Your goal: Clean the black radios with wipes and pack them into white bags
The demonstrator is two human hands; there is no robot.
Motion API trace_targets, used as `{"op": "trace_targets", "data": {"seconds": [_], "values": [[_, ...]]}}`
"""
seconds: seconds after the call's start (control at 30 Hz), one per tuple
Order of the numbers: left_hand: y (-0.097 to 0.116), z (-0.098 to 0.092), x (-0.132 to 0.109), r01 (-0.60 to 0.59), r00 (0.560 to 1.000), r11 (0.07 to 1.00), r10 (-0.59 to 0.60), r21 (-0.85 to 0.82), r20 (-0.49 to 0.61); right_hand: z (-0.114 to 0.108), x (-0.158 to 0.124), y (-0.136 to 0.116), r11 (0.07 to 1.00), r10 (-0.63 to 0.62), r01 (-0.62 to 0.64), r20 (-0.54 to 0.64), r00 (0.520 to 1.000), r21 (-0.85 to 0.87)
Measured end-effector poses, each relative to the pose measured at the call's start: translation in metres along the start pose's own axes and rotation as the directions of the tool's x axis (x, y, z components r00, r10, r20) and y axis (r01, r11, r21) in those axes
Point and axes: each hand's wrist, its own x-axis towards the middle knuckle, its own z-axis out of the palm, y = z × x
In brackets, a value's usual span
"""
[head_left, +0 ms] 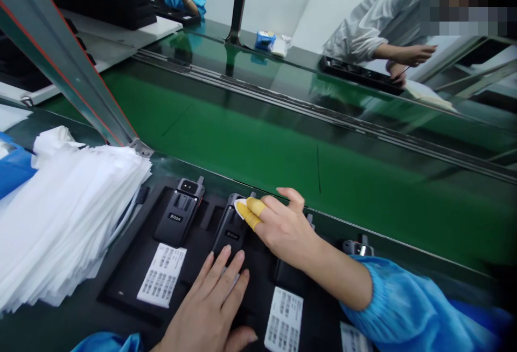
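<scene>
Several black two-way radios lie in a row on a black foam tray (121, 271). The second radio (226, 233) from the left is under my hands. My right hand (283, 228), with yellow finger cots on two fingers, pinches a small white wipe (241, 208) against this radio's upper end. Flat on its lower end rests my left hand (214, 298), fingers stretched out. To the left is another radio (180, 212) marked "Riton", with a printed label sheet (162, 274) below it. A further label sheet (284, 319) lies right of my left hand. My right forearm partly hides the other radios.
A thick stack of white sleeves (72, 217) stands at the left beside a metal post (76, 66). Beyond the tray runs a green conveyor belt (242, 142). Across it, one person in blue holds a small device, and another person's hands (404, 61) work over a black tray (355, 74).
</scene>
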Motion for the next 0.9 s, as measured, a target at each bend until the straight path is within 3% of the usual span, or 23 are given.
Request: {"op": "trace_targets", "data": {"seconds": [0.17, 0.37, 0.5, 0.7, 0.9], "values": [[-0.002, -0.002, 0.002, -0.042, 0.999, 0.998, 0.044, 0.051, -0.028, 0.006, 0.009, -0.001, 0.997, 0.032, -0.032, 0.012, 0.999, -0.069], [-0.003, 0.001, 0.001, -0.047, 0.995, 0.997, 0.053, 0.067, -0.083, -0.006, -0.008, 0.002, 0.991, 0.108, -0.104, 0.044, 0.993, -0.090], [-0.003, 0.006, -0.001, -0.024, 0.993, 0.998, 0.032, 0.065, -0.114, -0.009, -0.003, 0.003, 0.978, 0.170, -0.167, 0.010, 0.985, -0.126], [-0.004, 0.005, -0.001, -0.052, 0.995, 0.994, 0.061, 0.100, -0.083, 0.003, 0.013, -0.003, 0.998, 0.060, -0.060, 0.036, 0.998, -0.002], [-0.003, 0.002, 0.000, -0.056, 0.995, 0.994, 0.064, 0.094, -0.079, -0.005, -0.010, 0.011, 0.998, -0.020, 0.018, 0.051, 0.998, 0.053]]}}
